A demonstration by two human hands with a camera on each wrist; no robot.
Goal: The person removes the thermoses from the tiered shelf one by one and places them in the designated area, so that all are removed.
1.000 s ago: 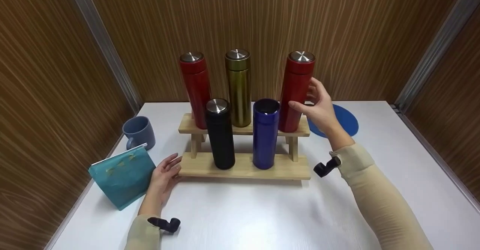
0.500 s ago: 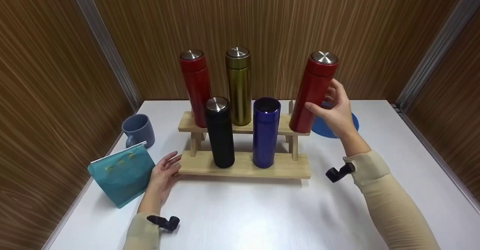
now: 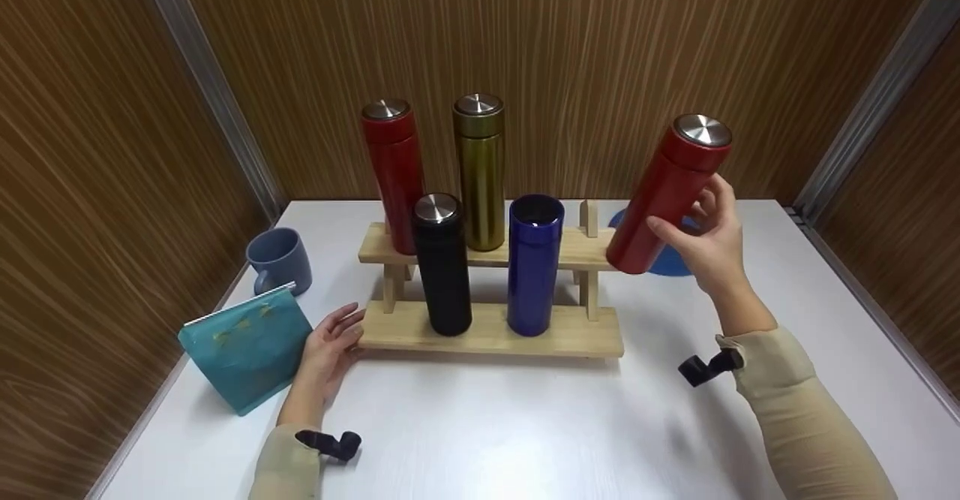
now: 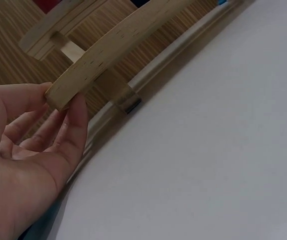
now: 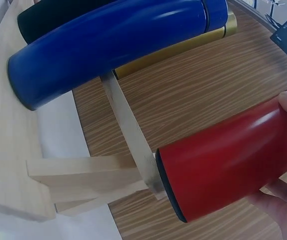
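Observation:
My right hand (image 3: 703, 236) grips a red flask (image 3: 666, 198) with a steel cap, holding it tilted in the air just right of a two-tier wooden rack (image 3: 487, 332). The right wrist view shows the red flask's base (image 5: 223, 165) clear of the rack's upright (image 5: 128, 130). Another red flask (image 3: 391, 173) and a gold flask (image 3: 480, 173) stand on the upper shelf. A black flask (image 3: 442, 263) and a blue flask (image 3: 534, 263) stand on the lower one. My left hand (image 3: 330, 344) rests with relaxed fingers (image 4: 71, 125) against the lower shelf's left end (image 4: 108, 50).
A blue mug (image 3: 279, 260) stands at the table's left edge, with a teal pouch (image 3: 244, 346) in front of it beside my left hand. A blue round mat (image 3: 673, 261) lies behind the held flask. Wood-grain walls close in the white table (image 3: 487, 425) on three sides.
My right hand has lifted the red flask off the upper shelf's right end and carried it to the right, tilting it. My left hand has stayed at the rack's end.

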